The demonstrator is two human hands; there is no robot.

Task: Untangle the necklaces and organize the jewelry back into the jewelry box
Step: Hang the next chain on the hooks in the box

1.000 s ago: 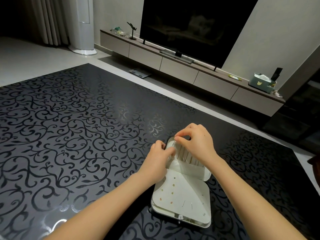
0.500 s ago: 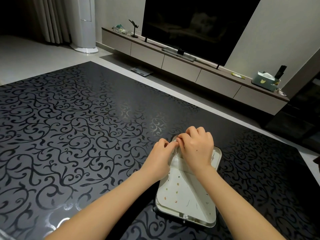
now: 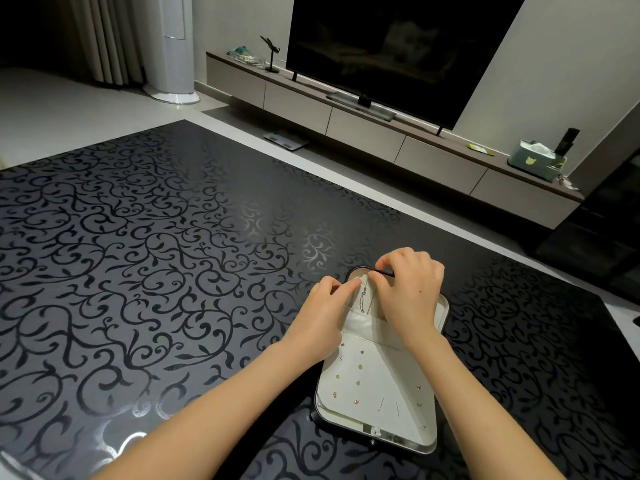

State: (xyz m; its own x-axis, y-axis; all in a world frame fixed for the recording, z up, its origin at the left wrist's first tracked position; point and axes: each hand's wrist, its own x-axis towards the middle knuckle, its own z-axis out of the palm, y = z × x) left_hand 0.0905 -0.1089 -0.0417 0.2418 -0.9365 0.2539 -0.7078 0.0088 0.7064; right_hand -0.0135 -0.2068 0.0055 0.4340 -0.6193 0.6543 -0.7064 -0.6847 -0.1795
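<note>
An open white jewelry box lies on the black patterned table, lower right of centre. Its near panel carries several small stud earrings. In the far half, thin silver necklaces hang down toward a cream pocket. My left hand rests at the box's left edge, its fingertips pinching at a necklace chain. My right hand covers the far half, fingers curled, pinching at the top of the necklaces by the box's dark rim. What lies under my right hand is hidden.
The black table with a scroll pattern spreads wide to the left and front. Beyond its far edge are a low TV cabinet, a large dark TV and a tissue box. A white tower unit stands far left.
My right hand has shifted slightly back toward the box's far rim; the necklaces now show between my two hands. The view has moved a little closer and lower.
</note>
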